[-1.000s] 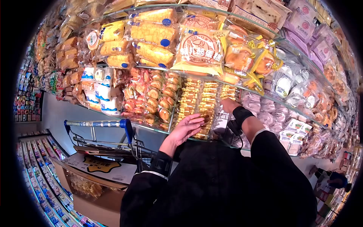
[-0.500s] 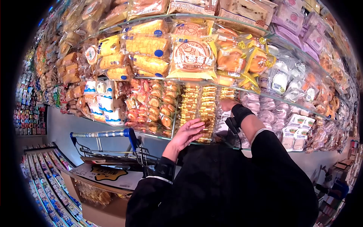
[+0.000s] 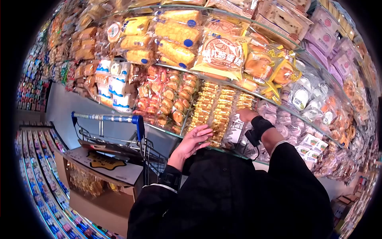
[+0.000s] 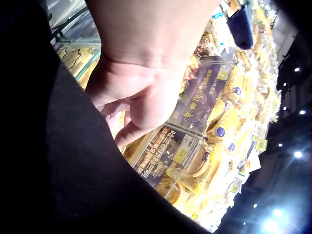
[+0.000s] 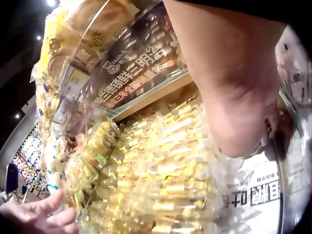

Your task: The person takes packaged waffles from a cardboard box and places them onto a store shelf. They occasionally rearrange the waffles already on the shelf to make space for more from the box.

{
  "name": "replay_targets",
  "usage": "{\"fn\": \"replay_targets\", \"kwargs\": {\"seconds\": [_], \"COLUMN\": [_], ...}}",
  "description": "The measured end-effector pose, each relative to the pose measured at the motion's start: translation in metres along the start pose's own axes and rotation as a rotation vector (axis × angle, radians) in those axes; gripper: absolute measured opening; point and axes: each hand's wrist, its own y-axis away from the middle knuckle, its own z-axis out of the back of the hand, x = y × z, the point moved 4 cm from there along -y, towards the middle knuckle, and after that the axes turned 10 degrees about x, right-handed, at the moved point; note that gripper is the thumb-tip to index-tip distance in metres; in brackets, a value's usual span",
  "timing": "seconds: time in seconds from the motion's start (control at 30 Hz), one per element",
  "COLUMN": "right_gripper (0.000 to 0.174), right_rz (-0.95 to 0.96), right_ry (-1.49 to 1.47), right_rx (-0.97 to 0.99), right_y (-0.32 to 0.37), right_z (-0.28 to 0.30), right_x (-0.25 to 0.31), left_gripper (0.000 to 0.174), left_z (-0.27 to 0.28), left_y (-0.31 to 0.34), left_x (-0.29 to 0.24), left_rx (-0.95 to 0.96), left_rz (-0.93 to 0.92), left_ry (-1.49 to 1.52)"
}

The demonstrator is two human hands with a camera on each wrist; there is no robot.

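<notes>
My right hand (image 3: 247, 114) reaches into the lower shelf at the top edge of a clear bread package with a white label and black print (image 5: 253, 195). The back of the hand hides most of its fingers, so I cannot tell whether they grip the package. Beside it run rows of gold-wrapped packets (image 3: 221, 115) in clear plastic. My left hand (image 3: 191, 143) hovers at the front of these rows, its fingers loosely extended and holding nothing. In the right wrist view the left hand's fingers (image 5: 48, 212) show at the lower left.
Bagged breads and cakes (image 3: 223, 51) fill the glass-edged shelf above. Pink-wrapped rolls (image 3: 167, 95) lie left of the gold packets, pale purple packets (image 3: 284, 121) to the right. A blue-handled shopping cart (image 3: 107, 117) stands at left with an open cardboard box (image 3: 95, 205).
The head view has shifted and tilted slightly. My right hand stays by the white-labelled package, and more of its label shows. The left hand keeps nearly the same pose.
</notes>
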Motion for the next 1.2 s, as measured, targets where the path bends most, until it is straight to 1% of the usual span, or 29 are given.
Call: {"fn": "replay_targets", "kwargs": {"seconds": [0.03,0.1,0.13,0.17,0.2,0.23,0.27,0.3,0.33,0.37,0.4,0.43,0.5,0.57,0.6,0.63,0.7,0.73,0.77,0.8,0.83,0.9,0.93,0.97,1.03,1.07,1.1,1.17,1.2], "right_gripper": [0.034,0.034,0.034,0.033,0.029,0.032,0.034,0.035,0.031,0.029,0.028,0.046,0.041,0.045,0.045,0.045,0.045,0.045,0.047,0.047,0.047,0.043,0.041,0.04,0.036,0.034,0.031,0.028,0.029], "right_rz": [0.047,-0.005,0.125,0.364,0.273,0.536,0.211,0.058,0.025,0.028,0.043,0.091,-0.044,0.112,0.126,0.121,0.215,0.148,0.278,0.251,0.221,0.296,0.385,0.474,0.674,0.803,0.927,1.304,1.33], "right_ry": [-0.038,-0.026,-0.06,-0.075,-0.064,-0.177,-0.156,-0.24,-0.36,-0.225,-0.206,-0.277,-0.357,-0.032,0.021,0.044,0.185,-0.088,0.021,0.001,-0.023,-0.423,-0.598,-0.774,-0.693,-0.619,-0.543,0.0,0.149], "right_rx": [-0.073,-0.015,-0.078,-0.118,-0.05,-0.168,0.047,0.104,0.185,0.196,0.249,0.166,0.161,0.08,0.078,0.062,0.043,0.124,-0.099,-0.182,-0.263,-0.529,-0.528,-0.524,-0.532,-0.474,-0.415,-0.505,-0.535], "right_y": [-0.001,-0.008,-0.007,-0.033,-0.043,-0.053,-0.011,0.001,-0.009,0.011,-0.008,-0.086,0.02,-0.047,-0.062,-0.055,-0.037,-0.003,0.0,0.035,0.093,0.146,0.182,0.219,0.28,0.302,0.318,0.343,0.347], "right_z": [0.007,0.011,0.008,-0.006,-0.01,-0.018,0.007,0.012,0.008,0.014,0.007,-0.017,0.013,-0.011,-0.014,-0.005,0.008,0.019,0.024,0.037,0.044,0.033,0.029,0.029,0.025,0.018,0.012,0.009,0.008], "right_x": [0.001,-0.004,-0.009,-0.03,-0.035,-0.042,-0.007,0.004,-0.005,0.014,-0.002,-0.066,0.026,-0.027,-0.038,-0.038,-0.02,0.008,0.002,0.029,0.074,0.116,0.162,0.219,0.319,0.361,0.399,0.477,0.511], "left_gripper": [0.047,0.047,0.045,0.044,0.042,0.041,0.038,0.036,0.034,0.032,0.031,0.031,0.029,0.028,0.032,0.035,0.047,0.054,0.062,0.07,0.078,0.094,0.102,0.103,0.105,0.105,0.105,0.095,0.092], "left_z": [-0.001,-0.008,-0.017,-0.024,-0.051,-0.087,-0.12,-0.152,-0.172,-0.188,-0.196,-0.2,-0.172,-0.125,-0.092,-0.064,-0.033,-0.004,0.031,0.061,0.085,0.117,0.144,0.18,0.205,0.214,0.223,0.238,0.238], "left_y": [0.006,0.024,0.035,0.057,0.087,0.118,0.157,0.187,0.215,0.245,0.278,0.308,0.361,0.404,0.422,0.437,0.435,0.433,0.428,0.422,0.418,0.416,0.414,0.413,0.412,0.41,0.406,0.403,0.404], "left_x": [0.003,0.012,0.014,0.013,0.006,-0.007,-0.017,-0.024,-0.025,-0.024,-0.024,-0.023,-0.014,-0.011,-0.009,-0.007,-0.026,-0.034,-0.038,-0.041,-0.047,-0.061,-0.067,-0.068,-0.071,-0.067,-0.063,-0.061,-0.061], "left_rx": [-0.025,-0.111,-0.085,-0.11,-0.169,-0.229,-0.283,-0.311,-0.35,-0.362,-0.499,-0.624,-1.005,-1.22,-1.284,-1.341,-1.3,-1.224,-1.148,-1.165,-1.177,-1.052,-1.066,-1.117,-1.106,-1.096,-1.068,-1.168,-1.184], "left_rz": [-0.022,-0.073,-0.162,-0.248,-0.249,-0.221,-0.255,-0.273,-0.338,-0.402,-0.413,-0.425,-0.585,-0.562,-0.442,-0.316,0.043,0.128,0.215,0.282,0.353,0.465,0.441,0.392,0.317,0.267,0.27,0.197,0.128], "left_ry": [-0.021,-0.03,-0.224,-0.426,-0.576,-0.722,-0.77,-0.822,-0.84,-0.866,-0.872,-0.876,-0.802,-0.666,-0.724,-0.771,-0.774,-0.891,-1.01,-1.138,-1.267,-1.109,-1.173,-1.174,-1.157,-1.081,-1.09,-1.058,-1.012]}}
